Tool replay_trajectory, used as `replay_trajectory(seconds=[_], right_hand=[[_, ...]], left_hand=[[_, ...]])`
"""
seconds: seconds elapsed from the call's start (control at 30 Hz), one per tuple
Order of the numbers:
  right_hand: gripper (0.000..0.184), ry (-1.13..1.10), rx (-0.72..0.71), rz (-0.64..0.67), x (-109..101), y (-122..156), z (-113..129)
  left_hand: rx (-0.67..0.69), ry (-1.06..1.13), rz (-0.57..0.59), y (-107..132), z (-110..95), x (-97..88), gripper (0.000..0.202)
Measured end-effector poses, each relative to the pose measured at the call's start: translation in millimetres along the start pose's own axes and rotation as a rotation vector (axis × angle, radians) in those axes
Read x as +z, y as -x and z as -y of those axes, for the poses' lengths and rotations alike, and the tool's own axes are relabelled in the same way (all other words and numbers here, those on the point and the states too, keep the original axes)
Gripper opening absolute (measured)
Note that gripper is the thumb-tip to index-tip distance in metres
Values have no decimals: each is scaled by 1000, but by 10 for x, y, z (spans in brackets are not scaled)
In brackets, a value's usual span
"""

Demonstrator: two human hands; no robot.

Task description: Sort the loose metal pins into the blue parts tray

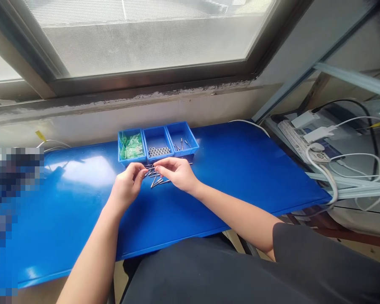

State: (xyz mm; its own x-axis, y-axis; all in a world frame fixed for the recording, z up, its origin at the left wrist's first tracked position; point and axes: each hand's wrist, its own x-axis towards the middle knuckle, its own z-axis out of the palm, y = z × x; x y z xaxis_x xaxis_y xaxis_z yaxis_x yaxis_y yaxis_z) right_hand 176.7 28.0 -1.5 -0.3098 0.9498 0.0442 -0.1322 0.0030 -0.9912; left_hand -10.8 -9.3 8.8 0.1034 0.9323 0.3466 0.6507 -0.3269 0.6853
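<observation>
My left hand (128,183) is closed in a pinch just in front of the blue bins. Opposite it, my right hand (177,173) also pinches, its fingertips close to the left ones. A thin metal rod seems to run between the two pinches, though fingers cover most of it. Beneath and between my hands lies a loose pile of slim metal rods (157,181) on the blue table. Behind are three joined bins: the left bin (131,160) holds green plastic bags with small clear parts, the middle bin (156,135) short metal tubes (159,151), the right bin (190,145) several thin metal pieces (182,145).
The blue tabletop (234,169) runs along a wall under a window (152,42). At the right stands a metal frame (354,78) with a power strip (300,137), chargers and white cables. A pixelated area covers the left edge.
</observation>
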Motion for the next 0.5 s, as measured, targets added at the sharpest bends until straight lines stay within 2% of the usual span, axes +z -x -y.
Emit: replay_trajectory(seconds=[0.1, 0.3, 0.5], right_hand=[[31, 6, -12, 5, -23, -11, 3], [34, 25, -49, 13, -48, -37, 6], [32, 35, -27, 95, -68, -61, 70]], left_hand=[[-29, -4, 28, 5, -1, 34, 22], [-18, 5, -10, 11, -39, 94, 25], [14, 24, -5, -4, -11, 83, 27]])
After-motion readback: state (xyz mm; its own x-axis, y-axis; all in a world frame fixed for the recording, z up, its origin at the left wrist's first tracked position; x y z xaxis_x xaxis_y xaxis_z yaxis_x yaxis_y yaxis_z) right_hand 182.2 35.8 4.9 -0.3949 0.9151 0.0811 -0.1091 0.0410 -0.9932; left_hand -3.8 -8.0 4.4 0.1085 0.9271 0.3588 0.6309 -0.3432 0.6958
